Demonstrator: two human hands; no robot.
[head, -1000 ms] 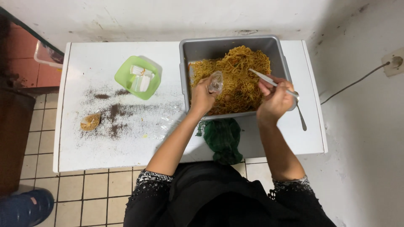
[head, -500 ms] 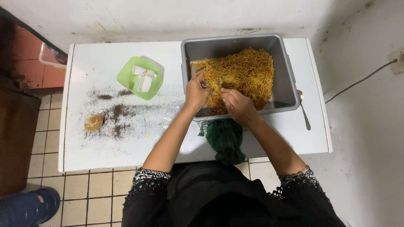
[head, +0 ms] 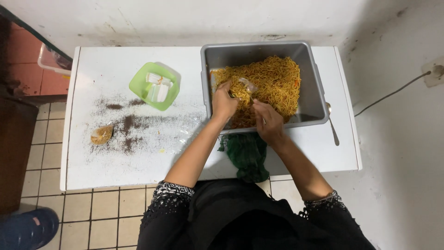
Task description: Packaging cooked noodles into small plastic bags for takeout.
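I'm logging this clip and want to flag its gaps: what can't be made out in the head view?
- Left hand: fingertips are buried in the yellow fried noodles, so its grip is unclear.
- Small clear plastic bag: too small to tell its contents.
- Right hand: palm faces down, hiding anything held.
- Dark green cloth: its top lies under the grey rectangular plastic tub.
- Metal spoon: bowl partly hidden by the tub's rim.

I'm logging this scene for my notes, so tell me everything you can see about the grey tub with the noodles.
The grey tub is a deep rectangular bin with rounded corners and a rolled rim, plastic by its look. It sits upright at the back right of the white table. Yellow-orange noodles fill much of it, leaving bare floor at the right. The left hand and right hand reach over its near rim.
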